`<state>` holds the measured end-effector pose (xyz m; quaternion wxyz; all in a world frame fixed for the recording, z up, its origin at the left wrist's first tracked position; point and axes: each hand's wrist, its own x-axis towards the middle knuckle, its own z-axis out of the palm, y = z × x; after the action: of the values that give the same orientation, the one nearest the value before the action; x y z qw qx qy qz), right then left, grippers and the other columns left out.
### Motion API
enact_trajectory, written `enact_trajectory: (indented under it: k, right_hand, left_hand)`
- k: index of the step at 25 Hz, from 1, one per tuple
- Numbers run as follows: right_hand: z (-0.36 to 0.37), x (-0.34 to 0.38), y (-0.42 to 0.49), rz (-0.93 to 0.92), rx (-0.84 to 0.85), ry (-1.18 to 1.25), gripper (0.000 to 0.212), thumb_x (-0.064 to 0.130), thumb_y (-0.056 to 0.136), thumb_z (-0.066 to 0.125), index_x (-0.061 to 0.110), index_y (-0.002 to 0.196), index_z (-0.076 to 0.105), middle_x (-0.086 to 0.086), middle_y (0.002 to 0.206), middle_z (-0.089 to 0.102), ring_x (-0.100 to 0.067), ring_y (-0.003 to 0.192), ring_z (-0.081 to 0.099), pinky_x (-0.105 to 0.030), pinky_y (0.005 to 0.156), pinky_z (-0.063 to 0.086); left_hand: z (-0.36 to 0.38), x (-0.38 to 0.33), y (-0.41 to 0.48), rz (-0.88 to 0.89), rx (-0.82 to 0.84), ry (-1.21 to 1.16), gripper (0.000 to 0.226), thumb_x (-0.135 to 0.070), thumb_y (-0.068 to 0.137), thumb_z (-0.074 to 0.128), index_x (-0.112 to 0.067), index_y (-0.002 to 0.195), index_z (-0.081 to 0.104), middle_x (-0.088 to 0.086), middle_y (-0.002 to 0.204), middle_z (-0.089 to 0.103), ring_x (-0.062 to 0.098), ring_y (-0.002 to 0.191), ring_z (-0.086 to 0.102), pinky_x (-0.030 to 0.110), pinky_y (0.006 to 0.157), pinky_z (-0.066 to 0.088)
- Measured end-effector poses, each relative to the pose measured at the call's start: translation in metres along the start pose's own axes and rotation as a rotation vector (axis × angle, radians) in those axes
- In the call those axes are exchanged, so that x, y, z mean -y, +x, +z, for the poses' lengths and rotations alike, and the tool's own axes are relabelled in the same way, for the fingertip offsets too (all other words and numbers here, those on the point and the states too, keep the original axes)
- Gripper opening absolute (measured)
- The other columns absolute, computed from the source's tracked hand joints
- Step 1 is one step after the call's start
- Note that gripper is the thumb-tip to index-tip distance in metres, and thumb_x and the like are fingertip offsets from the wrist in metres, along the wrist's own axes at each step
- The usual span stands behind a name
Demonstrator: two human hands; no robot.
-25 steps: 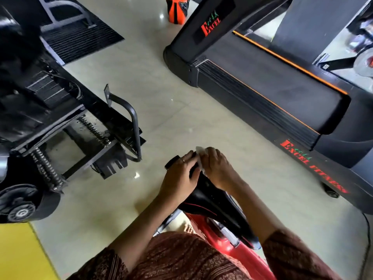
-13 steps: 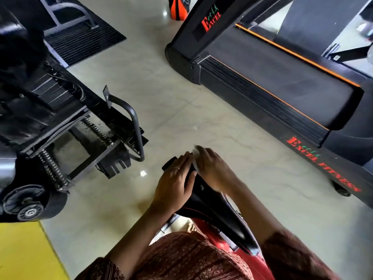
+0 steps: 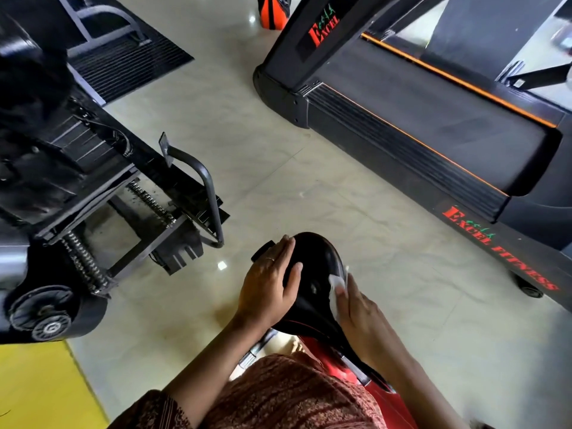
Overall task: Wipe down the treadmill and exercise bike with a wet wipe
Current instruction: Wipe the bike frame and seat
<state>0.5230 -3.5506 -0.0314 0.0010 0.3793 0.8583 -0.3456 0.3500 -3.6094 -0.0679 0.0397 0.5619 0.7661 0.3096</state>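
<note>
1. Head view: the left hand (image 3: 268,289) lies on the left flank of the black saddle (image 3: 312,261), fingers extended and flat, gripping nothing.
2. The right hand (image 3: 362,314) presses the white wet wipe (image 3: 335,284) against the saddle's right flank with straight fingers.
3. The saddle tops the red exercise bike (image 3: 385,397). The treadmill (image 3: 433,125) stands at upper right, apart from both hands.

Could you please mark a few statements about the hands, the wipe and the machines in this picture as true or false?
1. The right hand presses the white wipe against the black saddle. True.
2. Both hands hold wipes. False: the left hand rests bare on the saddle.
3. The treadmill carries red lettering. True.
4. The wipe lies on the treadmill belt. False: it is on the saddle's right side.
</note>
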Motion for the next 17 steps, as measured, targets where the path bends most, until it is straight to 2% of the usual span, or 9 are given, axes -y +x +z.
enact_trajectory:
  k: [2,4,6,7,8,10,12,15,17]
  right_hand:
    - [-0.005,0.013,0.012,-0.004,-0.067,0.093,0.061,0.039,0.101,0.020,0.013,0.153,0.001,-0.004,0.144,0.041,-0.016,0.125,0.047,-0.021,0.099,0.037]
    - [-0.012,0.014,0.050,-0.100,-0.145,-0.023,0.052,0.027,0.104,0.029,0.009,0.151,0.018,-0.010,0.149,0.034,-0.024,0.125,0.048,-0.029,0.100,0.040]
    - [-0.020,0.022,0.098,-0.223,-0.073,-0.192,0.032,0.019,0.102,0.038,-0.002,0.116,0.058,-0.018,0.110,0.062,-0.034,0.095,0.063,-0.038,0.079,0.054]
    - [-0.020,0.025,0.118,-0.275,-0.002,-0.259,0.030,0.017,0.099,0.041,-0.004,0.090,0.061,-0.016,0.082,0.062,-0.034,0.074,0.065,-0.038,0.064,0.056]
    - [-0.019,0.024,0.130,-0.348,0.075,-0.348,0.031,0.017,0.097,0.042,-0.003,0.079,0.058,-0.013,0.069,0.057,-0.033,0.063,0.063,-0.037,0.056,0.055]
    - [-0.021,0.027,0.135,-0.344,0.145,-0.453,0.030,0.022,0.098,0.038,0.002,0.107,0.059,-0.017,0.083,0.061,-0.036,0.076,0.065,-0.037,0.064,0.055]
    - [-0.018,0.022,0.119,-0.153,0.056,-0.453,0.037,0.020,0.101,0.035,0.007,0.136,0.039,-0.021,0.108,0.057,-0.040,0.098,0.060,-0.041,0.076,0.049]
    - [-0.006,0.011,0.064,0.027,-0.047,-0.424,0.038,0.017,0.101,0.033,0.005,0.137,0.036,-0.023,0.107,0.053,-0.041,0.093,0.061,-0.041,0.070,0.047]
    - [0.008,0.010,0.027,0.032,-0.131,-0.478,0.033,0.014,0.097,0.035,-0.003,0.119,0.053,-0.023,0.086,0.056,-0.042,0.065,0.063,-0.039,0.048,0.046]
  left_hand:
    - [0.001,0.001,-0.001,0.009,-0.010,-0.014,0.049,-0.030,0.093,0.044,0.003,0.126,0.058,0.017,0.124,0.062,0.025,0.114,0.061,0.021,0.100,0.036]
    - [0.001,0.002,-0.001,0.016,-0.019,-0.017,0.048,-0.029,0.093,0.043,0.004,0.126,0.057,0.018,0.124,0.062,0.026,0.113,0.061,0.024,0.099,0.039]
    - [0.002,0.002,-0.002,0.011,-0.033,-0.004,0.048,-0.027,0.093,0.043,0.004,0.127,0.056,0.018,0.122,0.063,0.029,0.110,0.063,0.030,0.096,0.045]
    - [0.002,0.002,-0.003,0.005,-0.039,-0.006,0.048,-0.026,0.093,0.042,0.004,0.128,0.055,0.018,0.123,0.063,0.030,0.110,0.063,0.032,0.093,0.049]
    - [0.003,0.003,-0.004,0.004,-0.043,-0.010,0.049,-0.026,0.093,0.042,0.005,0.130,0.053,0.019,0.125,0.061,0.031,0.112,0.062,0.035,0.092,0.050]
    - [0.003,0.004,-0.005,0.027,-0.048,-0.005,0.050,-0.025,0.094,0.041,0.006,0.132,0.050,0.020,0.129,0.058,0.031,0.117,0.059,0.039,0.094,0.051]
    - [0.003,0.004,-0.005,0.105,-0.052,0.024,0.049,-0.025,0.095,0.041,0.005,0.131,0.052,0.019,0.130,0.057,0.030,0.120,0.056,0.039,0.096,0.050]
    - [0.005,0.002,-0.006,0.334,-0.037,0.035,0.043,-0.022,0.096,0.043,0.003,0.129,0.056,0.015,0.134,0.056,0.024,0.127,0.050,0.039,0.105,0.041]
    - [0.006,0.002,-0.007,0.482,0.015,0.015,0.041,-0.019,0.095,0.042,0.003,0.128,0.056,0.015,0.135,0.054,0.026,0.129,0.047,0.040,0.109,0.035]
